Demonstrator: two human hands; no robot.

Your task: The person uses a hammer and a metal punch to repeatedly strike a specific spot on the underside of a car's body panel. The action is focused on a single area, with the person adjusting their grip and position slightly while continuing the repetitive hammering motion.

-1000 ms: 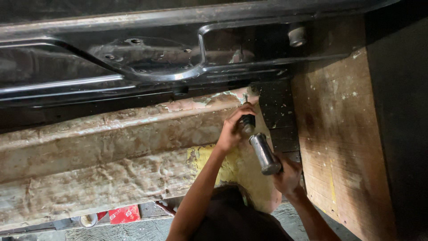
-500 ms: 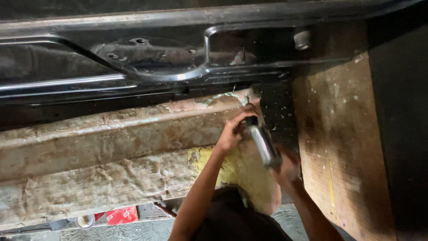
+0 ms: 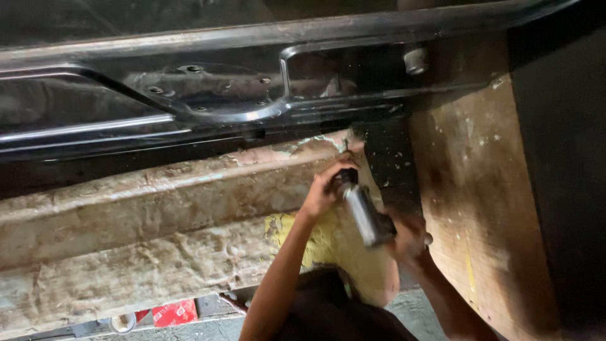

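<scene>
A slim metal power tool (image 3: 365, 213) with a silver body and a dark nose points up at the end of a worn, rusty, paint-flaked panel (image 3: 158, 215). My left hand (image 3: 325, 189) grips the tool's dark front end, close to the tip at the panel's upper corner. My right hand (image 3: 409, 235) holds the rear of the silver body from below. Both forearms reach up from the bottom of the view.
A glossy black metal frame (image 3: 208, 95) with bolt holes and a bolt head (image 3: 415, 61) runs across the top. A brown wooden board (image 3: 486, 202) stands at the right. A red box (image 3: 175, 312) and a small roll (image 3: 123, 323) lie on the floor below.
The tool and both hands have shifted slightly; the tool's tip stays at the panel's upper corner, and the view has drifted a little.
</scene>
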